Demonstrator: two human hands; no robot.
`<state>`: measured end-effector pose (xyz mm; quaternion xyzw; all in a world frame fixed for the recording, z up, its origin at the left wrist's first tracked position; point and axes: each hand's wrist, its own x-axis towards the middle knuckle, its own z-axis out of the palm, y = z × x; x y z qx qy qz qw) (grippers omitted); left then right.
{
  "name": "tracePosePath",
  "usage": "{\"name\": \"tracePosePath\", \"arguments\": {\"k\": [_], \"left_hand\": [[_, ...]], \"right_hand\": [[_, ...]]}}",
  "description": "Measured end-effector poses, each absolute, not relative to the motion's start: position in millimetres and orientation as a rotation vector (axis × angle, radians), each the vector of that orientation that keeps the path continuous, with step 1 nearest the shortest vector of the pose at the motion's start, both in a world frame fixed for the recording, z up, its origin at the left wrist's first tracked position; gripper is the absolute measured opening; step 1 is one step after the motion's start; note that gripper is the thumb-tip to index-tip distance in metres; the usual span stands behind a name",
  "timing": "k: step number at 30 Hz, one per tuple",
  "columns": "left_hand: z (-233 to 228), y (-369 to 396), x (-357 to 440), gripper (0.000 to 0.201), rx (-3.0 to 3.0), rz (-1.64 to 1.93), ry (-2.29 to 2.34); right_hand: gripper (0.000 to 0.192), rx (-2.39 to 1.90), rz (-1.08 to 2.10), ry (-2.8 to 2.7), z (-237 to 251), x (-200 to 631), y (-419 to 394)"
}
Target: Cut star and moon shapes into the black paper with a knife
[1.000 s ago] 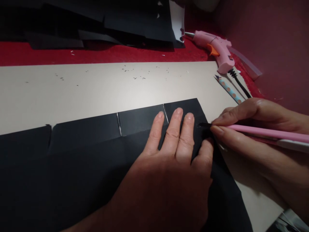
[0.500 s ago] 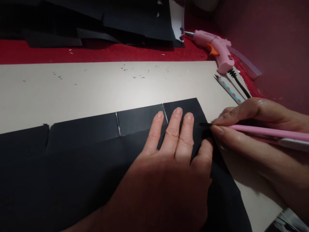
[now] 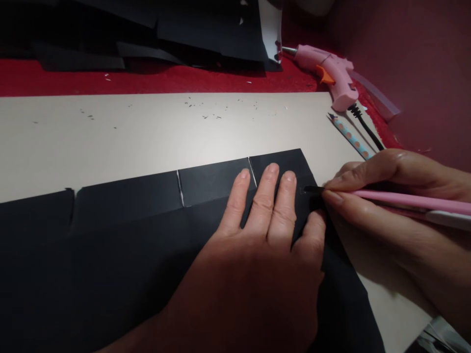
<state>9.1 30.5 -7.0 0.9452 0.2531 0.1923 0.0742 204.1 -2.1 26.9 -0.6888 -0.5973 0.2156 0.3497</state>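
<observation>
My left hand (image 3: 257, 255) lies flat on the black paper sheet (image 3: 128, 245), fingers spread a little and pressed down near the sheet's far right corner. The sheet covers the near part of the beige board (image 3: 147, 132) on the worktop, and its far edge carries a folded strip cut by short slits (image 3: 180, 188) into tabs. Three fingertips rest on the rightmost tab, just past the nearest slit.

My right hand (image 3: 386, 196) comes in from the right, thumb and forefinger pinched on a pink-handled tool (image 3: 405, 201) — a craft knife or pen, I cannot tell which. Its dark tip (image 3: 311, 189) touches the black sheet just beside my left hand's outer finger, close to the sheet's right edge.

Further off, on the red cloth (image 3: 110, 81) beyond the board, a pink glue gun (image 3: 327, 73) lies on its side with an orange trigger and a black cord trailing toward me. A dotted blue pencil (image 3: 349, 135) lies just beside that cord at the board's far right corner. More black paper pieces (image 3: 165, 29) are stacked along the back — with a white sheet edge (image 3: 270, 29) showing at their right end. Tiny dark scraps (image 3: 213, 116) dot the bare board.
</observation>
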Motion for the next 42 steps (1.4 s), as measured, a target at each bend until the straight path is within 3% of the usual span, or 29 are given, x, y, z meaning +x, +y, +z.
{"name": "tracePosePath", "arguments": {"k": [35, 42], "left_hand": [[-6.0, 30.1, 10.0, 0.045, 2.817, 0.556, 0.753], [-5.5, 32.1, 8.1, 0.045, 2.82, 0.55, 0.752]], "right_hand": [[0.007, -1.759, 0.472, -1.632, 26.8, 202.2, 1.6], [0.009, -1.798, 0.578, -1.605, 30.5, 203.6, -0.4]]}}
